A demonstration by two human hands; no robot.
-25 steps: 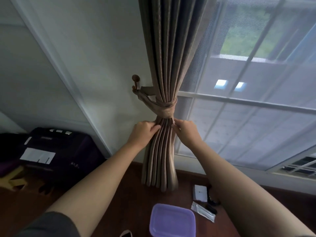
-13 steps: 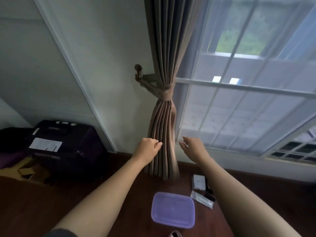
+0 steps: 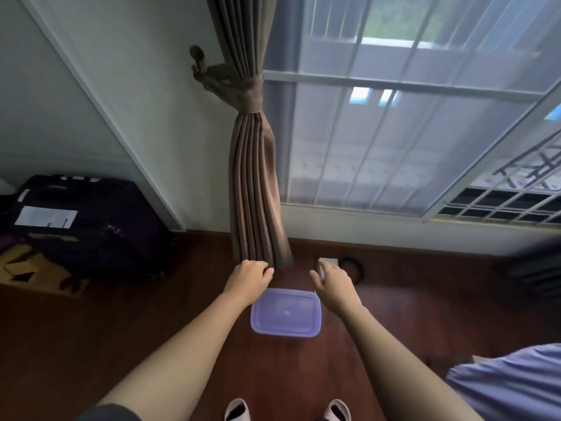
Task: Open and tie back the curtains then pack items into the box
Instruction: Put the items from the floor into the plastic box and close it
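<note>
Wooden floor (image 3: 91, 344) bears a purple box (image 3: 285, 317). Over it, the left hand (image 3: 247, 279) has its fingers curled, holding nothing. The right hand (image 3: 334, 281) has its fingers loosely apart.

person is wearing a dark grey sleeve (image 3: 112, 414) on the left upper arm | left hand (image 3: 247, 276) and right hand (image 3: 334, 281) are going bare | feet are wearing white slippers (image 3: 238, 411)
</note>
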